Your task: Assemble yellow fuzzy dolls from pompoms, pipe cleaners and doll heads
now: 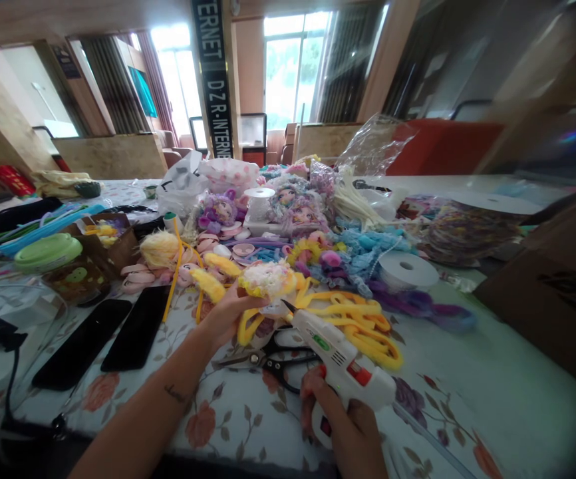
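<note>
My left hand (228,311) is closed on a small doll head (267,279) with pale frilly trim and yellow pieces, held above the table. In my right hand (342,422) is a white hot glue gun (345,359), gripped by its handle, with a glue stick trailing from its back end. Its dark nozzle points up and left, close beside the doll head; whether they touch I cannot tell. Yellow fuzzy strips (368,326) lie in loops right of the head. Under both hands, black-handled scissors (268,359) rest on the floral tablecloth (218,426).
Two dark phones (136,329) (83,342) lie at left, near a green-lidded jar (51,256) and a black plug (6,336). Behind are doll heads (305,216), blue yarn (368,249) and white spools (408,269). A cardboard box (552,286) stands at right.
</note>
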`<action>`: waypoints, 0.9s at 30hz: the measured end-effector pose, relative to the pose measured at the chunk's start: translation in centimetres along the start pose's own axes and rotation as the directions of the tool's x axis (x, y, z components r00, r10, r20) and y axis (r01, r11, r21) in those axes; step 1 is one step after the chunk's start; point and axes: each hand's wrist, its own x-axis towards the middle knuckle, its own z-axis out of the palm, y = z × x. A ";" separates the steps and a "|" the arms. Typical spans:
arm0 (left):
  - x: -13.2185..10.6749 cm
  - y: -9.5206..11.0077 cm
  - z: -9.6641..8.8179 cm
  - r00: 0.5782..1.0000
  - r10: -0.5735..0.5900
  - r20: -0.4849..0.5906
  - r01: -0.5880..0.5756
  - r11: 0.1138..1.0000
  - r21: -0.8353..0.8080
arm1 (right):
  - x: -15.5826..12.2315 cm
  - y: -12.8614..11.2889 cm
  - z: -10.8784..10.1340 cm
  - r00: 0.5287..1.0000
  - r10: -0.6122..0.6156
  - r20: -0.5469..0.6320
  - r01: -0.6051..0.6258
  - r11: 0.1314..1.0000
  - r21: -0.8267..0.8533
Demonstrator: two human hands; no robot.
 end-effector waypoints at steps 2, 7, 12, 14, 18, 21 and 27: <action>0.0 0.0 0.0 1.000 0.007 0.002 -0.007 1.000 -0.001 | -0.1 -0.2 0.0 1.000 0.010 -0.005 -0.010 1.000 0.003; 0.0 -0.1 -0.1 1.000 0.002 0.009 -0.002 1.000 0.002 | -0.3 -0.9 0.2 1.000 0.016 -0.016 -0.016 0.999 0.048; 0.0 -0.1 -0.2 1.000 0.004 0.010 -0.004 1.000 0.019 | -0.3 -0.9 0.3 0.999 0.024 -0.037 -0.022 0.997 0.070; 0.0 0.0 -0.2 1.000 0.006 0.007 -0.006 1.000 0.021 | -0.3 -0.8 0.3 0.999 0.013 -0.053 -0.010 0.997 0.073; 0.0 0.0 -0.1 1.000 -0.003 0.015 0.003 1.000 0.006 | -0.3 -1.1 0.3 0.998 0.003 -0.067 0.001 0.998 0.056; 0.0 -0.1 -0.2 1.000 -0.009 0.015 0.010 1.000 -0.003 | -0.3 -1.4 0.4 0.997 0.017 -0.071 -0.012 0.997 0.077; 0.2 0.0 -0.4 0.999 -0.030 -0.042 0.026 0.996 -0.082 | -0.2 -0.9 -1.0 0.999 -0.027 -0.038 0.036 0.970 0.242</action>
